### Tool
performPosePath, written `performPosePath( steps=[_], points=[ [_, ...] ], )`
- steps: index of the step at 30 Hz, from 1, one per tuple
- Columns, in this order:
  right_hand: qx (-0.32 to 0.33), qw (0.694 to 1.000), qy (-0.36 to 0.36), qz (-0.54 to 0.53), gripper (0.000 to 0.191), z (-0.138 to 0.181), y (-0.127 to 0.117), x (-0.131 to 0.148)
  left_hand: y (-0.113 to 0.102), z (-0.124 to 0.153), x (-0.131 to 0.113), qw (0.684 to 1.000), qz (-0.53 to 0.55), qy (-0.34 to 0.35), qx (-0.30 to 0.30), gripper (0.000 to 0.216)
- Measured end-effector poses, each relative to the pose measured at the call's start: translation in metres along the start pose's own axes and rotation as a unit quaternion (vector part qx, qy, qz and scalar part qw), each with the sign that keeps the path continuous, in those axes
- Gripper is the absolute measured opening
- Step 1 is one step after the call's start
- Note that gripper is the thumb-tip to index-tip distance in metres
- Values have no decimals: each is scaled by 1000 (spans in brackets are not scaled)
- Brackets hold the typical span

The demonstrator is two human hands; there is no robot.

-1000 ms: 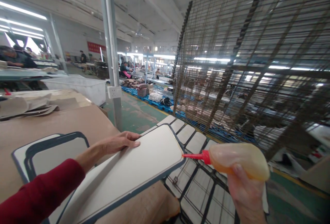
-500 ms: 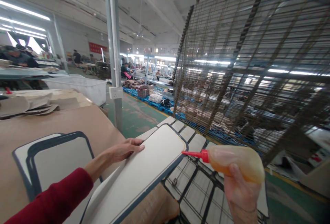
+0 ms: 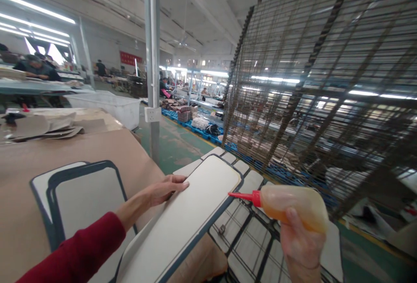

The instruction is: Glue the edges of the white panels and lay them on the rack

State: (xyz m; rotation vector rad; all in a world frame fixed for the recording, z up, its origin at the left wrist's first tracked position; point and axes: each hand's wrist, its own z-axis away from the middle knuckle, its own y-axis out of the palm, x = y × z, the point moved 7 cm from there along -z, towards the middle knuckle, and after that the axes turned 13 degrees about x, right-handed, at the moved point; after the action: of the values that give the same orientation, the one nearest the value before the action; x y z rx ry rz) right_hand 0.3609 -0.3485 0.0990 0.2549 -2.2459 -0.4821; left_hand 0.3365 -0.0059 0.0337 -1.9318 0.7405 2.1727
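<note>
My left hand [image 3: 166, 188], in a red sleeve, grips the near long edge of a white panel [image 3: 192, 213] with a dark blue rim, held out past the table edge. A squeeze bottle [image 3: 293, 208] of amber liquid lies sideways in my right hand [image 3: 301, 241], which is closed round its base. The bottle's red nozzle [image 3: 243, 196] points at the panel's right edge, almost touching it. More white panels [image 3: 250, 181] lie flat below on a wire rack.
A stack of similar rimmed panels [image 3: 83, 196] rests on the brown paper-covered table [image 3: 65, 148] at left. A tall wire drying rack [image 3: 319, 79] fills the right. A steel pillar [image 3: 152, 57] with a socket stands behind. Other people work at tables far left.
My left hand has carried the panel further right and outward over the wire rack. The bottle has stayed near the panel's right edge, and my view has shifted slightly.
</note>
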Motion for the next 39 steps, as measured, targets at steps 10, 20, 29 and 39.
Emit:
performPosePath(
  steps=[10,20,29,39],
  points=[
    [5,1000,26,8,38,6,5,-9,-6,-2,7,997,26,-15,-77,48],
    [38,998,51,20,30,15,20,-11,-8,-2,6,994,38,-13,-101,51],
    [48,997,62,4,33,20,22,-17,-9,-3,5,992,40,-16,-115,49],
    [91,995,32,16,27,24,33,-10,-17,-5,3,989,57,-14,-134,51]
  ],
)
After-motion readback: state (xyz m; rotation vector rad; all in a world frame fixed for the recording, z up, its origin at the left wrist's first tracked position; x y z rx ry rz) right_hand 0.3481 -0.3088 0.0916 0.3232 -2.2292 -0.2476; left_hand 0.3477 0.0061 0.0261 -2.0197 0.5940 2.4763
